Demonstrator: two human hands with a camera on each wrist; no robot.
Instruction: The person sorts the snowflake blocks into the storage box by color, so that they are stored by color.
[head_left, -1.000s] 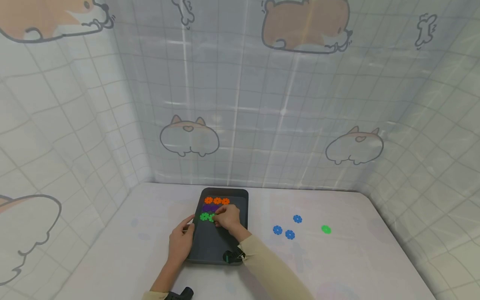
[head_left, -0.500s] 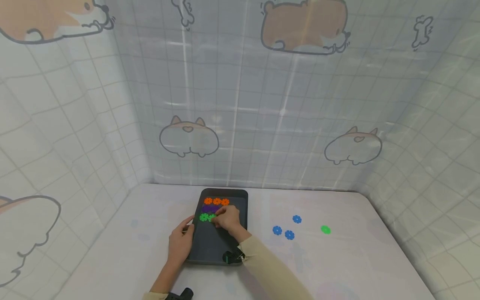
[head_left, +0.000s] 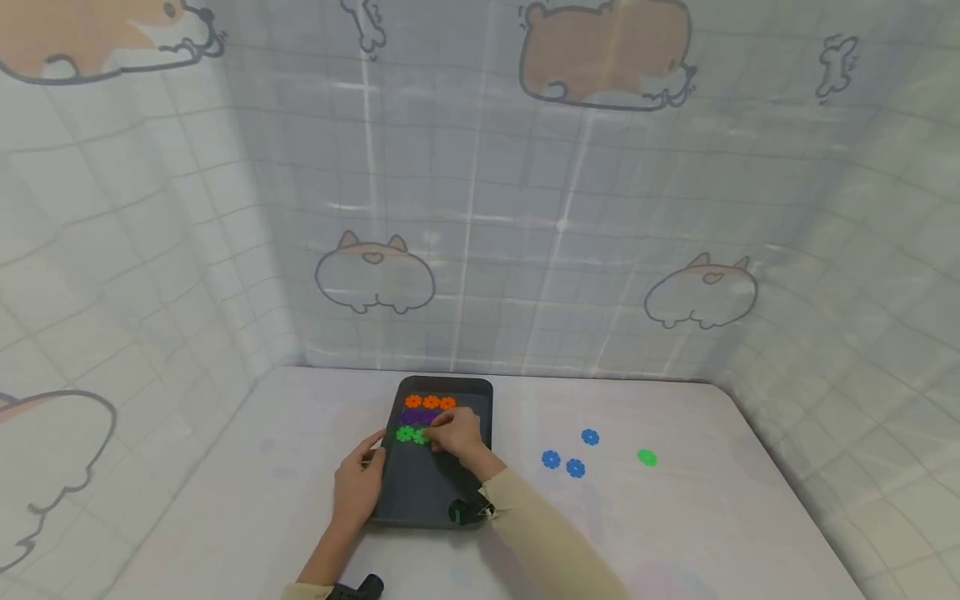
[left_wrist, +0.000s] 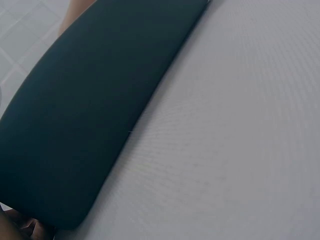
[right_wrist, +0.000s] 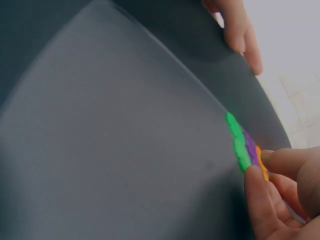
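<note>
My left hand [head_left: 358, 483] grips the left rim of a dark grey tray [head_left: 405, 500]. In the right wrist view, the left hand's fingers [right_wrist: 240, 30] lie over the tray wall. At the far end of the tray are a row of orange flower-shaped discs [head_left: 431, 402], a row of purple discs [head_left: 420, 417] and two green discs [head_left: 405, 434] nearer me. With thumb and finger, my right hand [head_left: 459, 435] pinches at the edge of the right-hand green disc [right_wrist: 241, 154]. That hand hides part of the purple row.
Three blue flower discs [head_left: 575, 468] lie on the white table [head_left: 675, 517] right of the tray, with one green disc [head_left: 647, 457] farther right. Walls of patterned sheeting [head_left: 480, 317] close off the back and both sides.
The view has shifted slightly. Both hands stay at the same places on the tray and the green disc, with hardly any movement of the fingers visible.
</note>
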